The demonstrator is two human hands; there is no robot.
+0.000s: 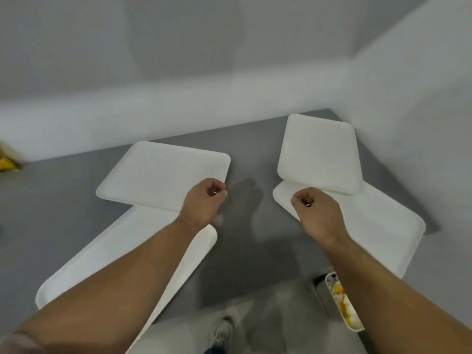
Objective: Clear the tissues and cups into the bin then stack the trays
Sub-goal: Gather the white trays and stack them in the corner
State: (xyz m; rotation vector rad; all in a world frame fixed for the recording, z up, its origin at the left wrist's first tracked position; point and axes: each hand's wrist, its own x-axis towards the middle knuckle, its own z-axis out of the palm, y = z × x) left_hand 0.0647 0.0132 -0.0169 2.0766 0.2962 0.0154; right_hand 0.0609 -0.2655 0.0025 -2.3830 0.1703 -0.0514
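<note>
Four white trays lie on the grey table (242, 251). On the left, a far tray (163, 175) overlaps a near tray (107, 261) that reaches over the table's front edge. On the right, a far tray (319, 157) rests partly on a near tray (370, 233). My left hand (204, 200) hovers over the near right corner of the far left tray with its fingers curled and nothing in it. My right hand (316, 213) hovers over the left corner of the near right tray, also curled and empty. No tissues or cups are on the trays.
A bin (342, 305) with white and yellow rubbish stands below the table's front edge at the lower right, partly behind my right forearm. White walls close the table at the back and right. A yellow object (7, 163) sits at the far left edge.
</note>
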